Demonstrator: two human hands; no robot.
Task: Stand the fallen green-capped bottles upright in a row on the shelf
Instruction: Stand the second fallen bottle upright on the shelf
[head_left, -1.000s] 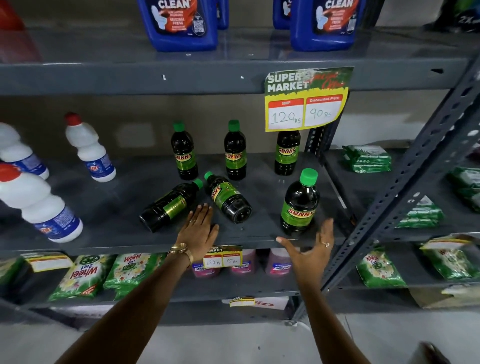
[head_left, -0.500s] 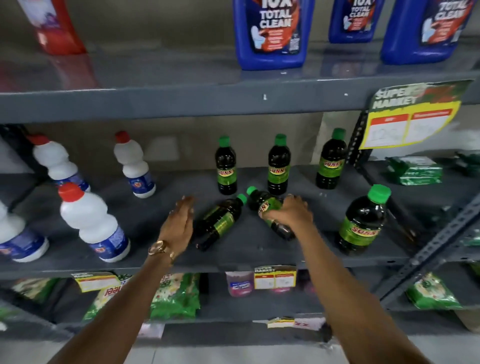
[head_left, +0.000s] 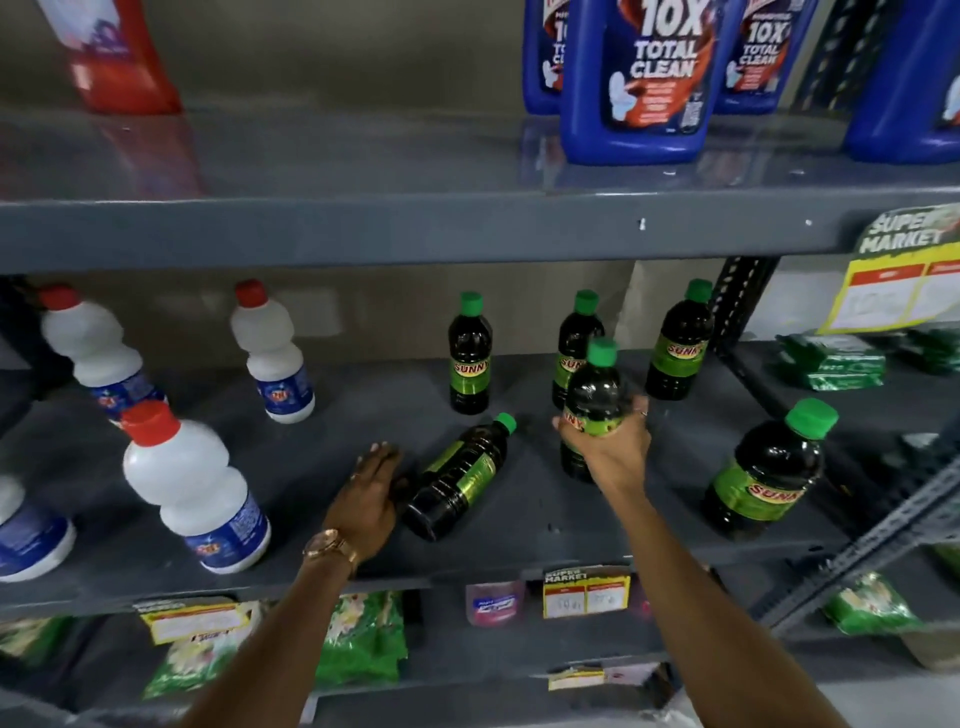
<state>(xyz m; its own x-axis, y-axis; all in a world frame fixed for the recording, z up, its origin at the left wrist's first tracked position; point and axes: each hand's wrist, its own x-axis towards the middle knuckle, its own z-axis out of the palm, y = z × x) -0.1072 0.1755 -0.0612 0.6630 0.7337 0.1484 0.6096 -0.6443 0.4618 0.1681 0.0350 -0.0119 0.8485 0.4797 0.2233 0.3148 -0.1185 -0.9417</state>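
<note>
Dark bottles with green caps and green Sunny labels stand on the grey middle shelf (head_left: 519, 551). My right hand (head_left: 613, 447) grips one bottle (head_left: 595, 387) around its label and holds it upright, base near the shelf. One fallen bottle (head_left: 457, 478) lies on its side, cap pointing up and right. My left hand (head_left: 366, 493) rests flat against that bottle's base end, fingers extended. Three bottles stand upright at the back: left (head_left: 469, 353), middle (head_left: 574, 332), right (head_left: 678, 343). Another upright bottle (head_left: 769, 473) stands near the front right.
White bottles with red caps (head_left: 192, 488) stand on the left of the same shelf. Blue Total Clean jugs (head_left: 639, 78) sit on the shelf above. A slanted metal upright (head_left: 883, 530) crosses at right. Green packets (head_left: 358, 644) fill the lower shelf.
My right hand has tipped the right fallen bottle from lying to upright. My left hand slid right, up against the base of the other fallen bottle. The view moved closer and left.
</note>
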